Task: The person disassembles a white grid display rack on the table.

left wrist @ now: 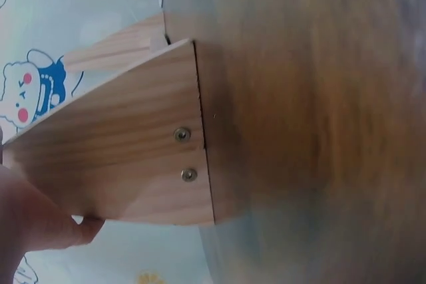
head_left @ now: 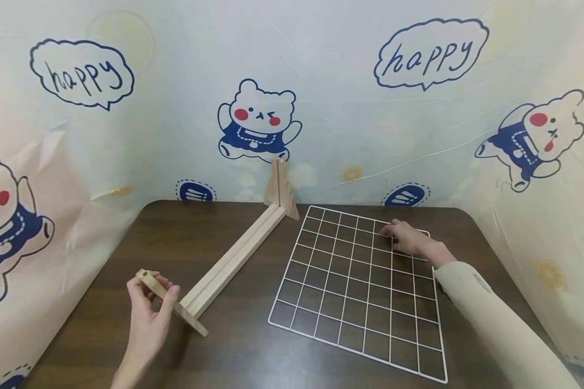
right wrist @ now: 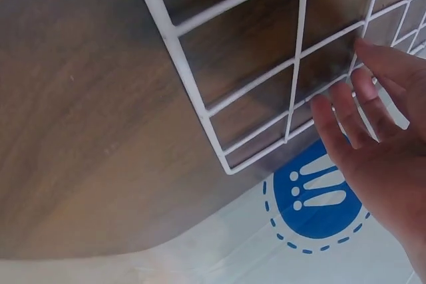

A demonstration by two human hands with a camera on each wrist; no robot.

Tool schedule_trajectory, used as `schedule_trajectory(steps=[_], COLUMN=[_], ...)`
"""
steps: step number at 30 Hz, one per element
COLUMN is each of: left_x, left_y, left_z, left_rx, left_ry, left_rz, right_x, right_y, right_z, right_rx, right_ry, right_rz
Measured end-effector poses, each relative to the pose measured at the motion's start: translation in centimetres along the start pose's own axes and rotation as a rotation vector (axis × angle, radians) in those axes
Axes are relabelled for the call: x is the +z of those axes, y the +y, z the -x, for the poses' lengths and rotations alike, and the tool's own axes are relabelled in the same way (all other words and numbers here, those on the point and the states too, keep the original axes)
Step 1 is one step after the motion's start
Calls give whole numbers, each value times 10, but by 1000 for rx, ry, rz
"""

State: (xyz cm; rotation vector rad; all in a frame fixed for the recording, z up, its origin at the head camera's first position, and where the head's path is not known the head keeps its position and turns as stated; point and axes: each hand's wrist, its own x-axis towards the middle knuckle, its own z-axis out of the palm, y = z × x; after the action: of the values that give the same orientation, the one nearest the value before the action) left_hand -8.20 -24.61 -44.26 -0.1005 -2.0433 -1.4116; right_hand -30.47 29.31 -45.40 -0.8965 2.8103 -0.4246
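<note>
Fingers of the left hand (head_left: 148, 313) pinch the pale wooden stand (head_left: 236, 259) near the brown worktop's (head_left: 233, 351) left edge; tugging could tip it. The right hand (head_left: 410, 239), loosely bent, no grip seen, is at the square white wire grid (head_left: 368, 302) toward the right edge; a snag could drag it.

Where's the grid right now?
Head view: the grid is on the table, right of the wooden stand, with the right hand at its far right corner.
</note>
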Motion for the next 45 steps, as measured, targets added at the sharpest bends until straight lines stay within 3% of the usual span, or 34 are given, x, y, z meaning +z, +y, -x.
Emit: schedule_trajectory(steps=[6,13,19,27,35,40,45], left_x=[-11,-29,-34,-35,-35,-36,-35], left_y=[-1,-14,-21,-27,-29,-28,-28], left_z=[-7,-20,-36,-42,-44,-43,-42], left_rx=[-47,140,167,122,92,59,64], left_ry=[-84,-342,-494,-541,-585,-572,-561], left_rz=[149,454,584,587,644,597,624], right_x=[-2,11,36,60,62,63,66], right_y=[-10,-51,-94,-105,-109,-107,-102], right_z=[17,52,89,108,103,101,99], right_rx=[-4,-70,-13,22,39,43,-1], right_ry=[52,126,142,232,240,258,315], right_rz=[-2,-37,-4,80,131,150,171])
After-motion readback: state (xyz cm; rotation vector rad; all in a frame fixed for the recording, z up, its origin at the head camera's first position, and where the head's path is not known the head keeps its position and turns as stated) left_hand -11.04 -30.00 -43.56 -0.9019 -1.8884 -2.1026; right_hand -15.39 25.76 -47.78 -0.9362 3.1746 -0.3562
